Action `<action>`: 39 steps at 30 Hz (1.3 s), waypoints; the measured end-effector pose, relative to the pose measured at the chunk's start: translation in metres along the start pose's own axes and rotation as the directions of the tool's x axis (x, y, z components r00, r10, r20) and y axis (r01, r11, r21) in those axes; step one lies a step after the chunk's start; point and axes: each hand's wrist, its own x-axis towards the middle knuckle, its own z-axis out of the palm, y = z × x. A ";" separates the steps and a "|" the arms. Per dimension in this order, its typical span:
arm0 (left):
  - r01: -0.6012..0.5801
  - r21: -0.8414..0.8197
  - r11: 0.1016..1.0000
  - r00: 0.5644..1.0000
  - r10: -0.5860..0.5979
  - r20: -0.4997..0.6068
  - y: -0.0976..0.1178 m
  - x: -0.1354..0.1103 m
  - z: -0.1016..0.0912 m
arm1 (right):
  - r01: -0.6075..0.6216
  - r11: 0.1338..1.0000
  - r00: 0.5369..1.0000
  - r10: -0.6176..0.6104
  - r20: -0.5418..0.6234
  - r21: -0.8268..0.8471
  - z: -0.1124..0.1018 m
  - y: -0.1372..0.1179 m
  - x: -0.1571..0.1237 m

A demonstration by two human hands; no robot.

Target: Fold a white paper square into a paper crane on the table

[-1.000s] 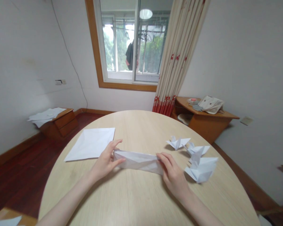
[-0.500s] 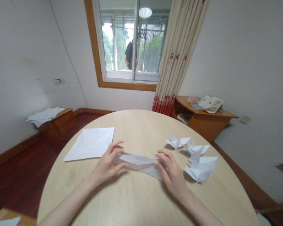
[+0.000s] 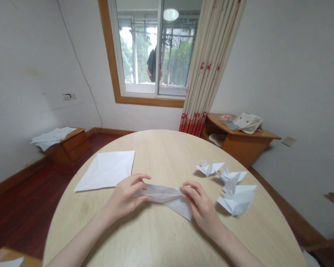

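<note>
Between my two hands is a partly folded sheet of white paper (image 3: 167, 194), with a long fold along its top and a corner pointing down toward me on the right. My left hand (image 3: 130, 194) grips its left end between thumb and fingers. At the other end, my right hand (image 3: 199, 202) pinches the paper near the top fold, its fingertips covering that edge. Several folded white paper birds (image 3: 237, 198) stand to the right of my right hand. A flat stack of white square paper (image 3: 105, 170) lies beyond my left hand.
Everything rests on a round, light wood table (image 3: 161, 148). Past its right edge stands a corner cabinet (image 3: 242, 142) with a cloth bag (image 3: 247, 122) on top. A low drawer unit (image 3: 78, 142) with papers is at the far left. A curtain (image 3: 208, 66) hangs beside the window.
The paper's lower right corner has come further down toward me. My left hand has shifted slightly down and left, its fingers closing more around the paper; the right hand's fingers have drawn in.
</note>
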 end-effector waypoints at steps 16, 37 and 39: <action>0.064 0.109 0.992 0.858 -0.111 0.501 0.025 0.031 -0.020 | 0.022 0.999 1.000 -0.022 0.015 -0.024 -0.001 -0.001 0.001; 0.105 0.253 0.962 0.816 -0.228 0.531 0.028 0.047 -0.025 | -0.078 0.996 0.997 0.079 0.021 -0.042 0.001 0.001 -0.004; 0.121 0.234 0.965 0.817 -0.231 0.529 0.027 0.047 -0.029 | -0.084 0.996 0.996 0.084 0.001 -0.041 0.002 0.002 -0.004</action>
